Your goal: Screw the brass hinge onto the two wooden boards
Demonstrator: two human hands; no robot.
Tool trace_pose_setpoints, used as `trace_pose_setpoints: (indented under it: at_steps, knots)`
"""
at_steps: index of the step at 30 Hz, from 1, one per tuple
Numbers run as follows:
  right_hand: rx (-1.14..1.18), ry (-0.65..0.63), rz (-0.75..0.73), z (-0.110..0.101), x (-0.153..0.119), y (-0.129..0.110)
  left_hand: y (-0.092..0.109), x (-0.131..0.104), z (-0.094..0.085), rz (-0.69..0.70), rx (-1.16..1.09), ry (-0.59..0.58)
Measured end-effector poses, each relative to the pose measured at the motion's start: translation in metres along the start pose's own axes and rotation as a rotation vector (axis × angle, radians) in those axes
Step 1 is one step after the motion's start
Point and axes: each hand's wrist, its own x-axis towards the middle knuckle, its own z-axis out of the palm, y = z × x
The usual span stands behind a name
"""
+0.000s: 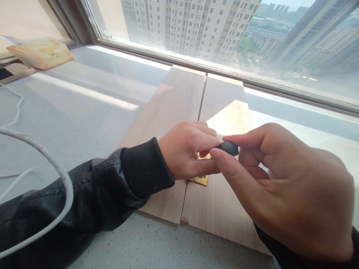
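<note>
A small dark, rounded piece (228, 148) is held between the thumb and fingers of my right hand (288, 179). My left hand (190, 149) meets it from the other side, its thumb and index finger closed at the piece's left end. Both hands are over two pale wooden boards (224, 209) that lie side by side with a narrow gap. Under my left hand, a yellow printed item (202, 181) lies on the boards, mostly hidden by the fingers.
White cables (66, 186) loop across the left side, over my left sleeve. A yellow package (42, 54) sits at the back left of the speckled white sill (84, 101), beside a pale object with a dark face (18, 72). A window frame (168, 61) runs along the back.
</note>
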Motion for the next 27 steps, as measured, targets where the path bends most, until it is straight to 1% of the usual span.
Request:
trace_pose_setpoints:
  at_steps: [2, 4, 6, 9, 10, 12, 16, 18, 20, 22, 24, 26, 27]
  knots:
    - [0.016, 0.012, 0.003, 0.001, -0.002, 0.002, -0.001, 0.001, -0.001, -0.008, -0.015, -0.051]
    - [0.105, -0.011, -0.016, 0.0, 0.0, 0.007, -0.001, 0.001, -0.002, -0.01, -0.023, -0.087]
    - [0.244, -0.101, -0.025, -0.005, 0.004, 0.015, -0.001, 0.002, -0.002, -0.014, -0.041, -0.093]
    - [0.41, -0.289, -0.017, -0.014, 0.01, 0.026, -0.001, 0.004, -0.001, -0.013, -0.074, -0.092]
    - [0.44, -0.328, -0.017, -0.016, 0.012, 0.029, 0.0, 0.004, -0.001, -0.005, -0.083, -0.097]
    - [0.466, -0.343, -0.02, -0.018, 0.012, 0.033, 0.0, 0.005, -0.001, 0.018, -0.097, -0.112]
    - [0.381, -0.269, -0.034, -0.016, 0.009, 0.031, 0.0, 0.004, -0.002, 0.045, -0.094, -0.137]
    - [0.277, -0.199, -0.051, -0.013, 0.007, 0.026, -0.002, 0.004, -0.002, 0.06, -0.074, -0.146]
    - [0.16, -0.11, -0.035, -0.009, 0.006, 0.019, -0.003, 0.002, -0.002, 0.06, -0.04, -0.132]
    - [0.056, -0.025, 0.01, -0.004, 0.005, 0.012, -0.003, 0.001, -0.001, 0.019, 0.038, -0.077]
    - [-0.019, 0.039, 0.037, 0.001, 0.005, 0.008, -0.001, 0.0, 0.001, -0.022, 0.143, 0.017]
    - [-0.051, 0.072, 0.017, 0.004, 0.005, 0.006, 0.001, -0.001, 0.001, -0.042, 0.186, 0.083]
    - [-0.038, 0.072, -0.009, 0.005, 0.005, 0.007, 0.002, -0.001, 0.002, -0.048, 0.176, 0.089]
